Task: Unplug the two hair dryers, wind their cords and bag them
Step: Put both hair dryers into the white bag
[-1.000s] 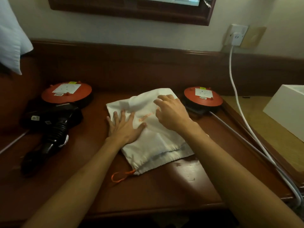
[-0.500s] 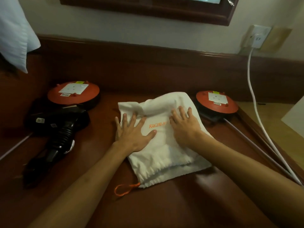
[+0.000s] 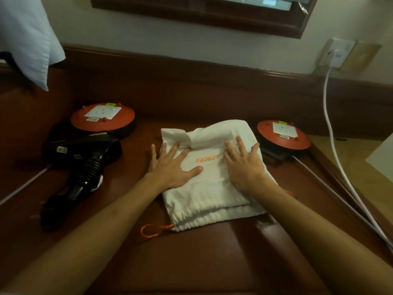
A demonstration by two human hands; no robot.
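While the black hair dryer (image 3: pixel 85 165) lies at the left of the wooden desk (image 3: pixel 212 262), just in front of an orange cord reel (image 3: pixel 102 118), the left hand (image 3: pixel 170 167) presses flat on the white drawstring bag (image 3: pixel 210 188) mid-desk, fingers spread. Beside it, the right hand (image 3: pixel 244 165) presses down too, fingers straight and apart. Further right sits a second orange reel (image 3: pixel 284 135), then a white cable (image 3: pixel 331 135) running up to the wall socket (image 3: pixel 338 54).

"tracey" on white bag (image 3: pixel 212 194)
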